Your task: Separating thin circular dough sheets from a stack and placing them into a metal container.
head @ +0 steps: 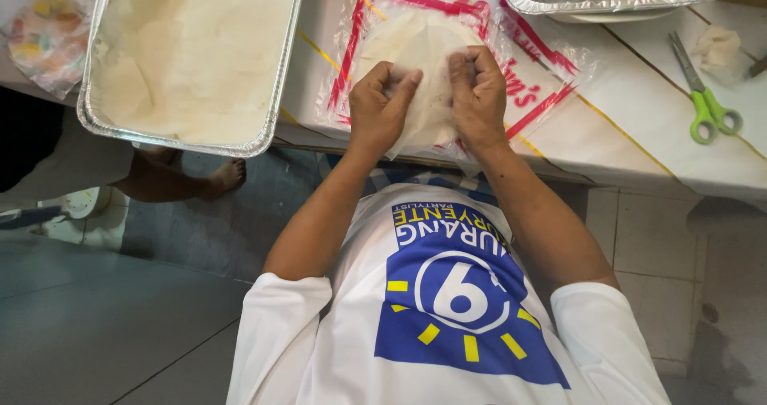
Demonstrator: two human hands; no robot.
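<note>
Biggest thing up top: the surface [639, 125], covered in white sheeting with thin yellow lines. On its left end sits a large rectangular foil tray [276, 93], crinkled shiny rim, and inside it a spread of pale, round, paper-thin wrappers lying flat and overlapping. Top right, a second foil tray [615, 4] pokes into view, ribbed wall gleaming; what it holds cannot be seen. Between the trays lies a clear plastic bag [551, 81] with red stripes, glossy and wrinkled, and on it rests a stack of round wrappers [415, 33], cream-coloured and matte.

Now the hands, right at the near edge of the surface over that bag. The left hand [382, 101] has thumb and fingers pressed together, the grip pinching one thin wrapper sheet [430, 109]. The right hand [478, 93] is curled close beside it, fingers pinching the same sheet, which sags limp and translucent between them.

Off to the right, green-handled scissors [703, 101] lie flat, with a crumpled white tissue [717, 49] just beside them.
</note>
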